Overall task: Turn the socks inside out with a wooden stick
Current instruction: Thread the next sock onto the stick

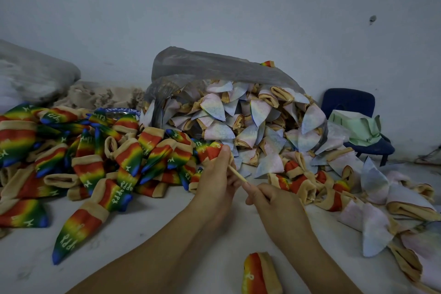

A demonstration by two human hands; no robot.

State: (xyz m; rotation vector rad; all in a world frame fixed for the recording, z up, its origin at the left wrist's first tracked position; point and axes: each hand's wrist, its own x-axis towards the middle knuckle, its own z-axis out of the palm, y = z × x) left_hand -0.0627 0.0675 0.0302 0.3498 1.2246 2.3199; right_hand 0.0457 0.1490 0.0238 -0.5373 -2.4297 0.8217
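far left of the grip, well apart: heap of rainbow socks point(95, 155), tan cuffs, white print on several, readable in part as "appy", probably "happy"; no brand tag made out.

just left of the grip: left hand point(214, 181), fingers curled round one sock point(211, 151), holding it bunched, red cloth showing above the knuckles.

at the grip itself: wooden stick point(236, 174), thin and pale, long axis slanting from lower right to upper left. far end hidden behind the left hand's fingers, so cannot tell whether inside the sock or only against it.

just right: right hand point(276, 205), thumb and forefinger pinching the stick's near end, other fingers folded under.

so: sock up and left of the pinch, in line with the stick, held in the left hand, hence nearer to that hand.

judged next: a push along that same slant, up and left, with the left hand drawing cloth back over the shaft. risk of slipping off the toe with any drift off that line.

below the pinch, between the forearms: one more rainbow sock point(257, 274), a white mark on it, unreadable.

up and right of the grip: grey plastic bag point(202, 64) spilling pale socks point(257, 122), faint colours, no legible print.

far right: blue chair point(348, 100), a green bundle on it, no writing legible.
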